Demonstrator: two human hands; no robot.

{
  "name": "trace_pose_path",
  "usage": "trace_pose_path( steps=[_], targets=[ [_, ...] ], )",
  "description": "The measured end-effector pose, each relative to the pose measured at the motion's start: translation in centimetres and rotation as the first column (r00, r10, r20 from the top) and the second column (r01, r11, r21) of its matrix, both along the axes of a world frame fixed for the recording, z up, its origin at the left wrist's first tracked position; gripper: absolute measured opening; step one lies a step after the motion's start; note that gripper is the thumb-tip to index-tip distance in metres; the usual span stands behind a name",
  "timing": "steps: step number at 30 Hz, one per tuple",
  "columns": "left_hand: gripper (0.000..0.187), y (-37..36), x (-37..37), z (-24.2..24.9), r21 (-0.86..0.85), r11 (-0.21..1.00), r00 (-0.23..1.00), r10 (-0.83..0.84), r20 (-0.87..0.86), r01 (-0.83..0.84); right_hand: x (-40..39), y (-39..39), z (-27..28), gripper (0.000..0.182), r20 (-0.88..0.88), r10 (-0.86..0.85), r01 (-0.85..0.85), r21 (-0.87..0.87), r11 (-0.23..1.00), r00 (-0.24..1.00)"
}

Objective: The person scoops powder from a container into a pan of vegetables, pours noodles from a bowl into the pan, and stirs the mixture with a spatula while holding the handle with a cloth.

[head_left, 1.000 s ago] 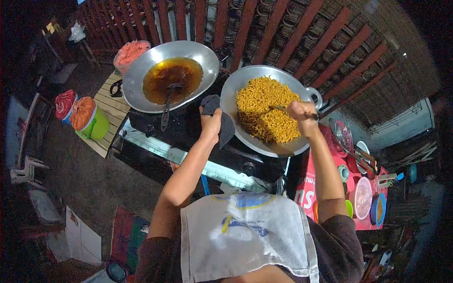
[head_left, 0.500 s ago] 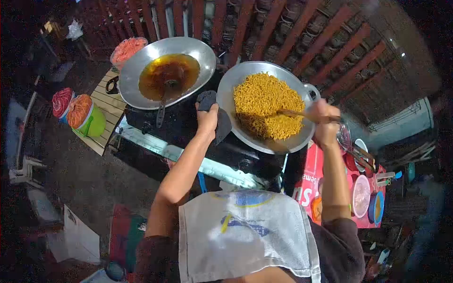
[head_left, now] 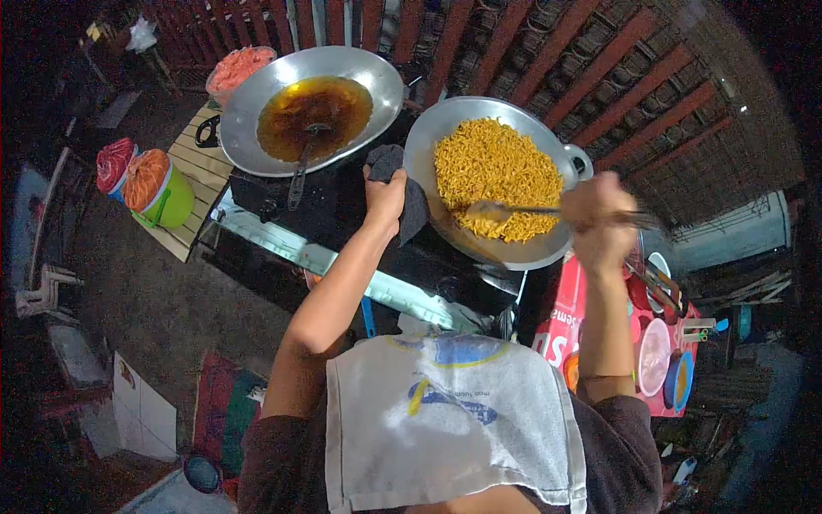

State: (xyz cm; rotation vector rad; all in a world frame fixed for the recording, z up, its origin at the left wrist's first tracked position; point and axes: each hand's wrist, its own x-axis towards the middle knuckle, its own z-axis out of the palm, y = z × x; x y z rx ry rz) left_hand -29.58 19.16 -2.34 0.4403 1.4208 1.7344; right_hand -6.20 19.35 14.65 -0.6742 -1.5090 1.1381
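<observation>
A silver wok (head_left: 421, 146) on the right side of the stove holds a heap of yellow-brown noodles (head_left: 497, 163). My left hand (head_left: 387, 202) is closed on a dark cloth (head_left: 415, 212) at the wok's left edge; whether a handle lies under the cloth is hidden. My right hand (head_left: 598, 218), smeared by motion, grips a spatula (head_left: 533, 209) whose broad end lies on the near part of the noodles. To the left, a second wok (head_left: 378, 103) contains amber oil (head_left: 317, 103), with a perforated ladle (head_left: 298, 182) resting in it.
Behind the left wok sits a bowl of reddish-pink food (head_left: 240, 70). A green bucket (head_left: 175, 201) stands on a slatted bench (head_left: 187, 161). At right, a red-covered table (head_left: 558, 313) bears a pink bowl (head_left: 654, 347) and a blue one (head_left: 682, 382). Wooden slats (head_left: 514, 43) rise behind the stove.
The spatula's broad end has shifted left and toward me through the noodles. My right hand has moved slightly right and nearer to me. My left hand keeps its hold on the cloth.
</observation>
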Motion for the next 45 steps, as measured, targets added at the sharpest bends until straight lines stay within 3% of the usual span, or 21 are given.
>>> trace_pose_path(
  steps=[2,3,6,7,10,12,14,16,19,21,24,26,27,28,31,34,36,38,39,42,45],
  targets=[
    [0.052,0.4,-0.3,-1.2,0.006,1.0,1.0,-0.03,0.01,0.03,-0.6,1.2,-4.1,0.044,0.275,0.025,-0.096,0.249,0.964,0.961],
    [0.052,0.6,-0.6,-1.7,0.015,0.998,0.998,-0.053,0.015,0.053,-0.6,0.5,-3.9,0.043,0.211,0.122,-0.141,0.078,0.987,0.97],
    [0.053,0.9,-0.5,-1.9,-0.007,0.999,0.999,-0.036,0.035,0.036,1.0,1.9,-3.2,0.042,0.109,0.205,-0.21,0.035,0.977,0.973],
    [0.053,0.7,-0.4,-1.7,0.0,0.999,0.999,-0.036,0.037,0.036,1.6,2.5,-2.5,0.044,-0.054,0.27,-0.271,-0.022,0.962,0.961],
    [0.053,0.4,-0.6,-1.2,0.037,0.997,0.997,-0.07,0.043,0.069,1.7,2.0,2.0,0.048,0.044,0.441,-0.437,0.262,0.861,0.896],
    [0.051,0.8,-0.5,-1.3,-0.004,0.999,0.999,-0.04,-0.033,0.04,2.2,4.0,1.2,0.048,0.171,0.372,-0.407,0.273,0.872,0.912],
    [0.05,0.2,-0.3,-0.5,0.014,0.999,0.998,-0.045,0.032,0.044,1.5,6.1,-2.0,0.05,0.525,0.194,-0.286,0.099,0.953,0.829],
    [0.05,0.2,-0.2,0.1,0.04,0.999,0.994,-0.039,0.1,0.035,2.0,6.3,-2.7,0.052,0.413,0.404,-0.452,0.022,0.892,0.817],
    [0.049,0.1,-0.2,-0.7,0.032,0.999,0.998,-0.039,0.055,0.038,3.0,6.3,-2.8,0.053,0.467,0.406,-0.473,0.03,0.881,0.786],
    [0.048,0.3,-0.3,-0.3,0.074,0.996,0.999,-0.047,0.026,0.045,3.3,6.5,-1.2,0.053,0.416,0.336,-0.413,0.109,0.904,0.845],
    [0.049,0.0,-0.3,0.4,-0.054,0.998,0.999,-0.027,0.034,0.029,2.4,6.5,1.1,0.048,0.137,0.486,-0.504,0.176,0.845,0.863],
    [0.05,0.6,-0.6,-1.0,-0.036,0.997,0.994,-0.059,0.092,0.062,2.0,8.7,-2.8,0.049,0.28,0.358,-0.391,0.067,0.918,0.891],
    [0.05,0.9,-0.7,-1.5,-0.016,0.996,0.985,-0.085,0.151,0.088,2.3,9.8,-6.8,0.047,0.327,0.152,-0.197,0.109,0.974,0.933],
    [0.05,1.0,-0.5,-1.2,-0.01,0.996,0.985,-0.081,0.15,0.084,1.3,8.6,-5.2,0.047,0.278,0.426,-0.466,0.096,0.88,0.861],
    [0.051,-0.1,-0.2,-0.7,-0.011,0.999,0.996,-0.05,0.078,0.051,0.3,6.1,-3.9,0.06,0.429,0.236,-0.329,0.156,0.931,0.872],
    [0.052,0.2,-0.3,0.0,-0.01,0.999,0.997,-0.05,0.05,0.051,2.2,7.4,-1.1,0.059,0.292,0.394,-0.457,0.191,0.869,0.872],
    [0.052,0.1,-0.6,-0.4,-0.025,0.998,0.998,-0.063,0.007,0.063,2.3,7.8,0.8,0.049,0.29,0.294,-0.378,0.295,0.878,0.911],
    [0.05,0.4,-0.6,-0.5,-0.012,0.998,0.997,-0.062,0.036,0.062,2.0,11.0,-1.7,0.046,0.363,0.142,-0.278,0.356,0.892,0.921],
    [0.049,0.3,-0.4,-0.5,-0.001,0.998,0.996,-0.055,0.069,0.055,2.3,13.0,-5.1,0.048,0.32,0.204,-0.277,0.201,0.94,0.925],
    [0.045,0.1,-0.3,0.1,0.031,0.999,0.999,-0.036,-0.021,0.037,2.5,12.1,-6.1,0.051,0.487,0.203,-0.315,0.16,0.935,0.85],
    [0.045,-0.4,0.0,1.5,-0.017,0.999,0.995,-0.032,0.093,0.033,2.6,11.2,-4.0,0.051,0.346,0.218,-0.314,0.249,0.916,0.912]
  ],
)
